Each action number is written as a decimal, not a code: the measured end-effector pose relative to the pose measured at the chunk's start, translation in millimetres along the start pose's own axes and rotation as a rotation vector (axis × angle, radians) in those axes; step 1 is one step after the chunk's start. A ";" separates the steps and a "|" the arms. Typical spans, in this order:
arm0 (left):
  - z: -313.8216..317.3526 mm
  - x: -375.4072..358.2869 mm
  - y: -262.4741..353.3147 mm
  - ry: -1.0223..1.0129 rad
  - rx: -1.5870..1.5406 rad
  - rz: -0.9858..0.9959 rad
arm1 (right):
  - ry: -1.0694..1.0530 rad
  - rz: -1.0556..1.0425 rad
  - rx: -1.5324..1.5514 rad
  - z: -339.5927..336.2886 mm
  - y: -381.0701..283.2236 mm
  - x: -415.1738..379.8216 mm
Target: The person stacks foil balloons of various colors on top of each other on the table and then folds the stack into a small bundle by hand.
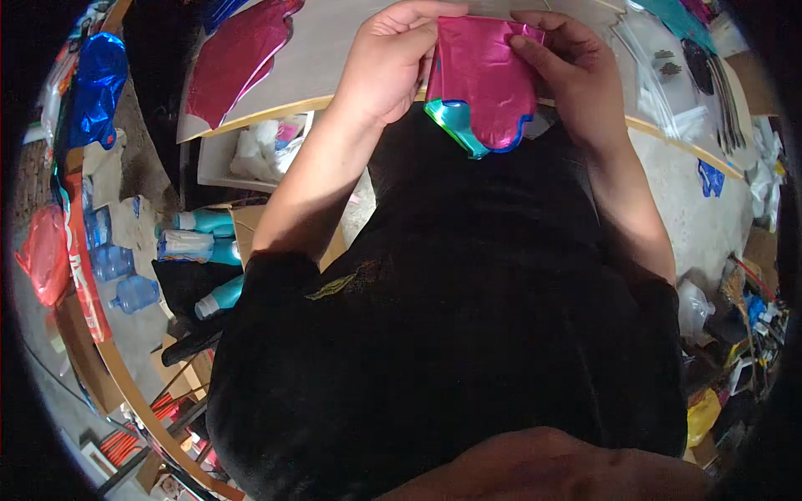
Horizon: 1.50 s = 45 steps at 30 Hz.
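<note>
A shiny pink foil balloon (486,75), flat and folded, hangs between my two hands at the table's near edge. Teal-green foil (455,117) and a blue rim show along its lower end. My left hand (394,63) grips its left side near the top, some fingertips hidden behind the foil. My right hand (576,71) pinches the upper right corner between thumb and fingers. Further left on the table lies a stack of flat dark-pink foil pieces (238,67). Clear plastic bags (656,71) lie to the right of my right hand.
The pale table (326,54) has a wooden front edge. A white bin (221,171) with plastic inside stands below it. Teal bottles (224,296) and blue water jugs (134,292) are on the left; blue foil (98,92) hangs at far left. Clutter and a broom (737,292) are at right.
</note>
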State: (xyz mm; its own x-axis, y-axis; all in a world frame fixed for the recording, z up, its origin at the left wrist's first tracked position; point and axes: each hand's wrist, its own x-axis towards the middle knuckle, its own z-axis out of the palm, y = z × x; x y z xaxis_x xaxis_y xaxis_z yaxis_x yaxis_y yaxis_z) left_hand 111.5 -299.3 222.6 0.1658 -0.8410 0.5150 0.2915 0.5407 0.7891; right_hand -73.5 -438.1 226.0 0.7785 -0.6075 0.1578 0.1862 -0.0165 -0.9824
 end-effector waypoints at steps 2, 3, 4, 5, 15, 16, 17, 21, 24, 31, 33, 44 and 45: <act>11.6 -7.7 7.4 0.365 -0.138 -0.272 | 0.032 -0.015 -0.015 2.6 -1.2 -1.0; 17.5 -5.3 12.3 0.365 -0.138 -0.272 | 0.063 -0.030 -0.029 4.8 -2.1 -1.6; 22.3 -3.2 16.1 0.388 -0.174 -0.296 | 0.063 -0.030 -0.028 7.0 -5.0 -1.7; 24.6 -2.5 17.8 0.412 -0.210 -0.320 | 0.013 -0.101 0.013 9.3 -9.7 -1.1; 25.1 -5.0 -12.6 0.333 0.022 -0.347 | 0.128 -0.124 -0.105 11.8 5.0 4.3; 25.3 -5.4 -10.7 0.348 -0.019 -0.367 | 0.129 -0.124 -0.105 10.6 4.3 3.5; 25.7 -5.3 -9.8 0.361 -0.061 -0.387 | 0.126 -0.048 -0.056 9.6 0.7 1.6; 24.3 -3.9 -12.3 0.377 -0.009 -0.378 | 0.049 0.090 0.042 -2.0 -0.9 8.2; 17.6 -6.9 -18.3 0.405 0.043 -0.344 | 0.060 0.049 -0.131 -5.1 8.4 11.2; 18.3 -10.9 -10.1 0.316 0.159 -0.373 | 0.059 0.101 -0.072 -3.7 3.4 10.8; 22.1 -10.9 -5.8 0.319 0.163 -0.386 | 0.068 0.136 -0.087 0.5 -2.2 8.3; 27.6 -7.6 -0.6 0.429 0.108 -0.385 | -0.011 0.154 -0.074 -8.4 4.6 3.1; 27.7 -7.3 -0.5 0.428 0.108 -0.382 | -0.018 0.135 -0.081 -8.8 4.8 4.0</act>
State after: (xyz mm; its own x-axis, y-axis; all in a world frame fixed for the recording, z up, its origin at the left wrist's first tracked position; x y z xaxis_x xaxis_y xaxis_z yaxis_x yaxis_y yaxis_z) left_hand 84.1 -292.9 227.7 0.4401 -0.8976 0.0239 0.3112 0.1775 0.9336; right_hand -74.8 -447.6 221.1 0.8042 -0.5939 0.0245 0.0303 -0.0002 -0.9995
